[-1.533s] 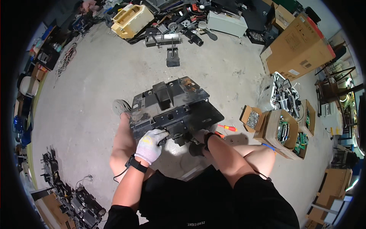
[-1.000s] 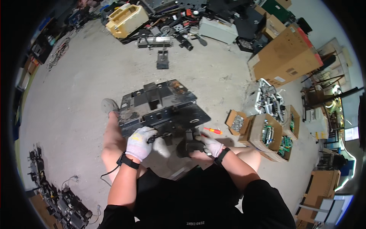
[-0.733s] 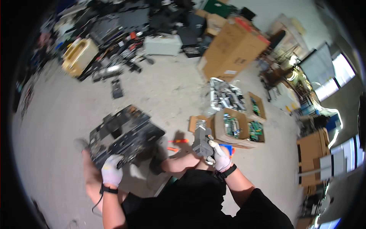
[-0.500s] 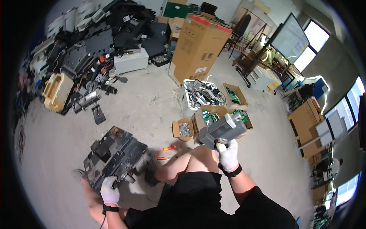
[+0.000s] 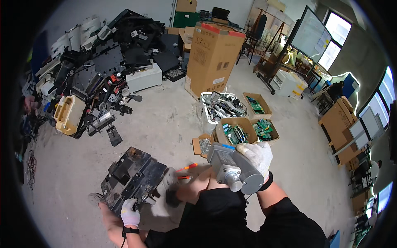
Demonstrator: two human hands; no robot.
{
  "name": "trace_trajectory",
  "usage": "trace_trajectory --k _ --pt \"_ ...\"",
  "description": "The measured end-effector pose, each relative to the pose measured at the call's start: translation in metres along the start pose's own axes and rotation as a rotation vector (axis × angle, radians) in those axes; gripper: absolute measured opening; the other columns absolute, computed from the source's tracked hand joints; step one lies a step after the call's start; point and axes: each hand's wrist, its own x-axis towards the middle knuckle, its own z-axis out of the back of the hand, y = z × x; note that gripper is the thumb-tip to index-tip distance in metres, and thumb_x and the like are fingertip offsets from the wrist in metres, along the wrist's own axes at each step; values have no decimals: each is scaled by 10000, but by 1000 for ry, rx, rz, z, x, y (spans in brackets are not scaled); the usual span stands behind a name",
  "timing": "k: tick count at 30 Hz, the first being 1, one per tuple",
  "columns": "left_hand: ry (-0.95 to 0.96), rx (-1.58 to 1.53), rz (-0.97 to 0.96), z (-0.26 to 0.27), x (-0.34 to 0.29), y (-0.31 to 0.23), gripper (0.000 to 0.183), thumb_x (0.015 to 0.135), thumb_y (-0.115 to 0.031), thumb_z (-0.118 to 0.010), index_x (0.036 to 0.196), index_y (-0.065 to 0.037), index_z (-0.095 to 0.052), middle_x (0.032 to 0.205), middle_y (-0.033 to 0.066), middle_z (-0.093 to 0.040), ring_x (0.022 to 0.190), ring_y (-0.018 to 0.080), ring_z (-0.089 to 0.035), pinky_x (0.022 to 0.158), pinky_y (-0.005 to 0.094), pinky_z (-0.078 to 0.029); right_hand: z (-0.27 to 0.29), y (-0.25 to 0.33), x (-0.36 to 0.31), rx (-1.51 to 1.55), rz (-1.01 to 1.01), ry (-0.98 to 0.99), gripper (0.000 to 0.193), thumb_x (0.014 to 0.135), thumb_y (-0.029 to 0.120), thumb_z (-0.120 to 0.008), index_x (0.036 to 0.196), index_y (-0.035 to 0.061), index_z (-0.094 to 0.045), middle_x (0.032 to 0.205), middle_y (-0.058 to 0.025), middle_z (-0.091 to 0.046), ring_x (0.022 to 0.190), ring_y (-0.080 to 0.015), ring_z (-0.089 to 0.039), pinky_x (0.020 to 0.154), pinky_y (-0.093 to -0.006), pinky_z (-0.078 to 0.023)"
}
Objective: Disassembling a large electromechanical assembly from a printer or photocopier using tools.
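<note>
My right hand [image 5: 259, 158], in a white glove, is closed over the top of a grey motor unit [image 5: 228, 159] held up above my lap. The unit has a boxy body, a rounded end and a stubby metal shaft facing me. My left hand [image 5: 130, 211], gloved too, is closed on the near edge of a black chassis [image 5: 139, 175], beside a small round metal part. Dusty and brown-stained, the chassis rests tilted by my feet. A red-and-yellow screwdriver [image 5: 188, 167] and an orange-handled tool [image 5: 185, 177] lie between the chassis and my leg.
Past the motor unit stand boxes of green circuit boards [image 5: 235, 133], a small box of screws [image 5: 204, 145] and a white bin of metal parts [image 5: 223, 106]. A tall carton [image 5: 213, 62] rises behind. Scrap parts [image 5: 103, 62] are heaped at the far left, near a cream plastic housing [image 5: 70, 115].
My right hand has turned the motor unit over, bringing its shaft toward me, and moved it lower and nearer. The left hand keeps its hold on the chassis; the whole view has shifted slightly.
</note>
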Motion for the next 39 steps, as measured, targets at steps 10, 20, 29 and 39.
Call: trace_trajectory --k 10,20,29,39 --pt "-40 -2 -86 -1 -1 8 299 715 36 -660 998 -40 -720 1032 161 -701 1000 365 -666 891 385 -536 -24 45 -23 1186 -386 -76 815 694 540 -870 1271 31 -604 1243 -122 -642 1117 -290 -632 961 -416 -494" --pt "-8 6 -3 2 -4 8 379 673 78 -623 1012 -63 -716 1086 137 -702 1063 348 -651 956 404 -520 -50 12 44 1433 -949 -173 326 924 304 -656 1106 44 -585 850 12 -620 715 -81 -592 581 -228 -470" --pt "68 -5 -63 -5 3 19 445 656 55 -632 1079 -48 -726 1116 167 -712 1076 375 -662 977 419 -523 -223 -248 -33 1509 -1738 114 483 942 685 -504 899 222 -634 618 53 -532 426 -91 -345 435 -277 -244" --pt "181 129 -27 21 19 -31 388 827 95 -566 1165 -42 -696 1167 198 -687 1110 385 -641 994 430 -515 -409 -305 -122 1147 -1850 246 417 921 650 -571 937 254 -699 732 25 -660 544 -135 -509 539 -329 -372"
